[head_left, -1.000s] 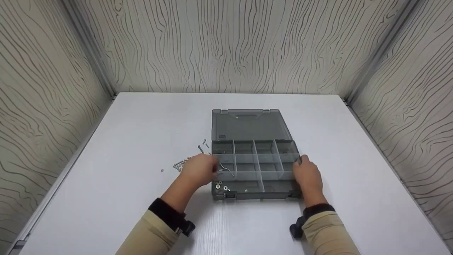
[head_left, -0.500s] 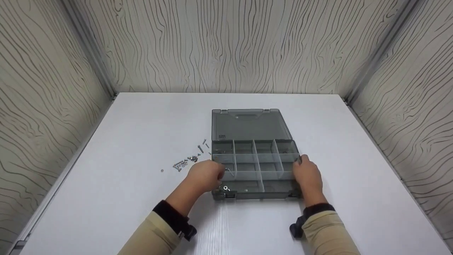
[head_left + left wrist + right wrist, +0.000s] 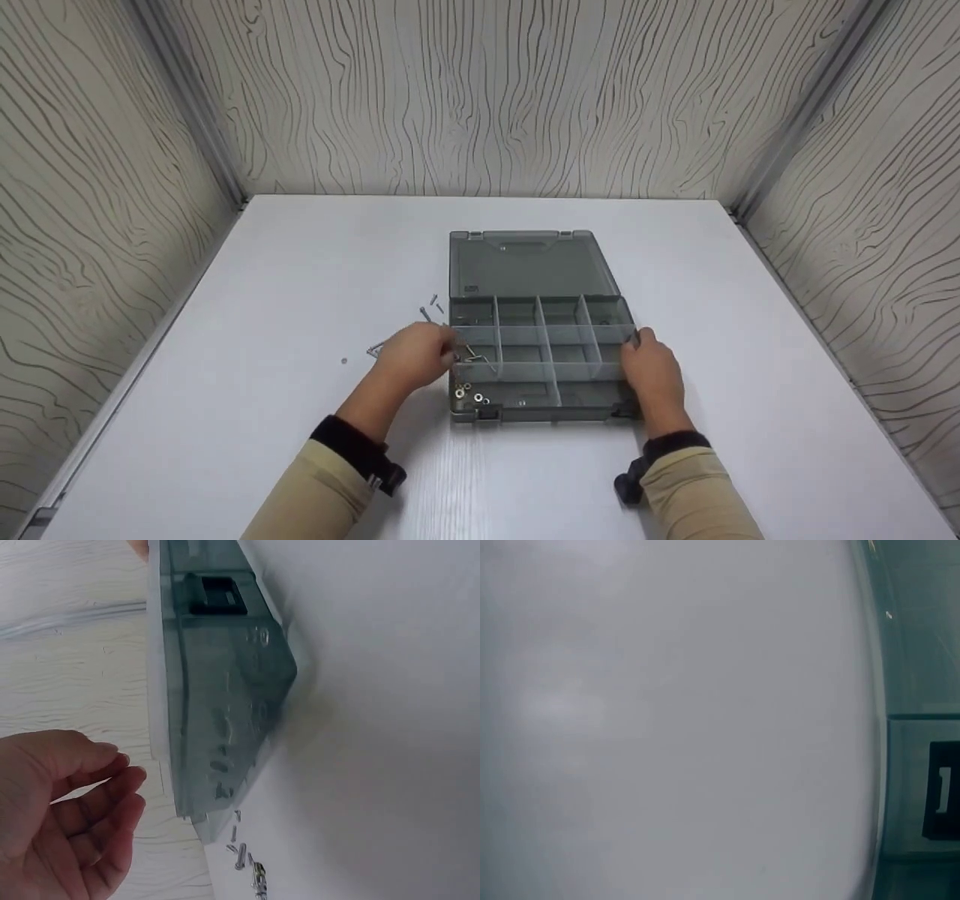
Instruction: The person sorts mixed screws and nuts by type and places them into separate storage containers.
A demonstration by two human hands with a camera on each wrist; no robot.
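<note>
A grey see-through organiser box lies open on the white table, with its lid folded flat behind it. My left hand hovers at the box's left wall, over a scatter of small screws. In the left wrist view its fingers are loosely curled and hold nothing, beside the box and the screws. My right hand grips the box's right wall. A few washers lie in the front-left compartment, and a thin bent metal piece lies in the one behind it.
One tiny metal part lies alone to the left of the screws. Wood-grain walls close in the table on three sides. The right wrist view shows only bare table and the box's side.
My left hand went from the screw pile to the front-left compartment, then came back left to the box's edge. The right hand and the box stayed still.
</note>
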